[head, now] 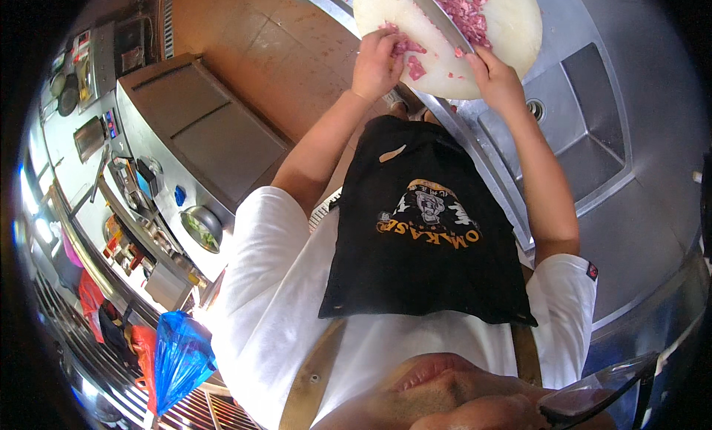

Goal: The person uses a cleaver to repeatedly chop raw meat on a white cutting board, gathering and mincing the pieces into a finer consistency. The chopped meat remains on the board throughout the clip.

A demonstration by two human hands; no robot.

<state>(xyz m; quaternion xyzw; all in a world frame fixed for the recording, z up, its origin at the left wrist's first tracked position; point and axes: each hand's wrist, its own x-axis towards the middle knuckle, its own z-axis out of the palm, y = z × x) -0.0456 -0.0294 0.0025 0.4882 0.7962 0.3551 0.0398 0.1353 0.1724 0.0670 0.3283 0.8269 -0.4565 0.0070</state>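
Note:
A round, pale cutting board (445, 79) lies at the top of the view, partly cut off by the picture's edge. My right hand (495, 79) grips a large knife (439, 18) at its near end; the handle is mostly hidden, and the blade slants up and left across the board. My left hand (379, 63), fingers curled, holds down raw meat (409, 45) on the board's left part. A loose piece of meat (416, 67) lies just beside its fingers. Right of the blade is a heap of chopped raw meat (464, 16), with small scraps near the knife.
The board overlaps a steel counter with a sink basin (578, 124) to the right. Across the tiled floor (267, 35), at left, stands a steel worktable (161, 152) with a metal bowl of green vegetables (201, 228). A blue plastic bag (181, 357) is at lower left.

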